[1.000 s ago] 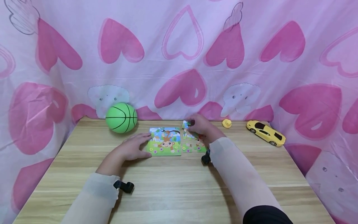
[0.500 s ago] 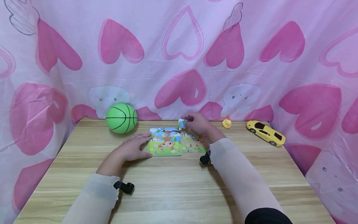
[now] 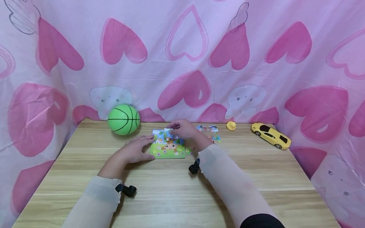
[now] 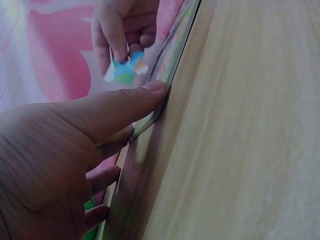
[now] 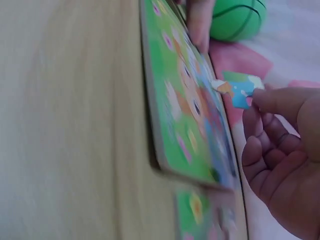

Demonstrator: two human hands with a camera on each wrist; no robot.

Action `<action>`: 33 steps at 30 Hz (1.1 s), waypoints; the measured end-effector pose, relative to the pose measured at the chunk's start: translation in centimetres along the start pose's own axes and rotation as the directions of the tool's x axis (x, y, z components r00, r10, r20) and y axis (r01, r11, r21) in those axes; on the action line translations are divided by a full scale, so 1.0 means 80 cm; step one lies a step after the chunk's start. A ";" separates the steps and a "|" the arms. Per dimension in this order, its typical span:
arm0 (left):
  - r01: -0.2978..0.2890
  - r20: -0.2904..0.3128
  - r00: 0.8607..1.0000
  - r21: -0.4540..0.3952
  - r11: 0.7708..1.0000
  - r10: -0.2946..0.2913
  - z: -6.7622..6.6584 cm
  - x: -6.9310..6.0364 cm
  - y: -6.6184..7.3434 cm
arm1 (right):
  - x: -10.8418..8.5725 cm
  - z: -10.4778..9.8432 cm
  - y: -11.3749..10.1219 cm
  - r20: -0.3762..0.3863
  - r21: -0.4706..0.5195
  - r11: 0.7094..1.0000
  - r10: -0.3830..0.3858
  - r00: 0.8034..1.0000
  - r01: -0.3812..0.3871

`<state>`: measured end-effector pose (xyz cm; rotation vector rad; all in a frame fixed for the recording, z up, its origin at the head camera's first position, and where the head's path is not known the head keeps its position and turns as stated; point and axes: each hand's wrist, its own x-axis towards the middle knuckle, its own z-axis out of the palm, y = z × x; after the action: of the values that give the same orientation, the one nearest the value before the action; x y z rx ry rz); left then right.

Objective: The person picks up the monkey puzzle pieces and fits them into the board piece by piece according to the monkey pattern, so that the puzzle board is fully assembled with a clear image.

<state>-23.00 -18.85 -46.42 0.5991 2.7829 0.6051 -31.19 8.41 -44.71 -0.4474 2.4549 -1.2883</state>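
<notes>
The puzzle board (image 3: pixel 168 152) with a monkey picture lies flat on the table. My left hand (image 3: pixel 134 151) rests at its left side; in the left wrist view the thumb of that hand (image 4: pixel 55 135) touches the board's edge, its fingers extended. Over the board's upper part, my right hand (image 3: pixel 184 129) pinches a small puzzle piece (image 3: pixel 167 130). The right wrist view shows the piece (image 5: pixel 240 94), blue, green and orange, held off the board between thumb and fingers of the right hand (image 5: pixel 287 150). Loose pieces (image 3: pixel 217 138) lie right of the board, partly hidden by the right hand.
A green ball (image 3: pixel 124 120) stands at the table's back left. Toward the back right are a small yellow duck (image 3: pixel 231 126) and a yellow toy car (image 3: pixel 271 136). A pink curtain with hearts (image 3: pixel 182 91) hangs behind the wooden table (image 3: pixel 171 196).
My right hand has carried the pinched piece leftward from the loose pieces to above the board, uncovering some pieces on the right. The left hand has stayed in place.
</notes>
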 end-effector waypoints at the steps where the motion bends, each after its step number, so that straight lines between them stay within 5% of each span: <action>1: -0.005 0.000 1.000 0.002 1.000 0.005 0.000 0.000 0.000 | 0.002 0.005 -0.002 0.007 0.005 1.000 0.023 1.000 -0.023; 12: -0.015 0.028 0.999 0.005 1.000 0.015 -0.004 -0.003 -0.001 | 0.023 0.041 -0.023 -0.056 -0.173 0.985 0.009 0.998 -0.018; 33: -0.016 0.052 0.999 0.009 1.000 0.015 -0.004 -0.007 -0.002 | 0.036 0.069 -0.027 -0.061 -0.305 0.952 0.012 0.998 -0.030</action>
<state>-22.67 -19.34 -46.11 0.6298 2.7366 0.5712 -31.12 2.02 -46.32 -0.4639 2.7124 -0.9235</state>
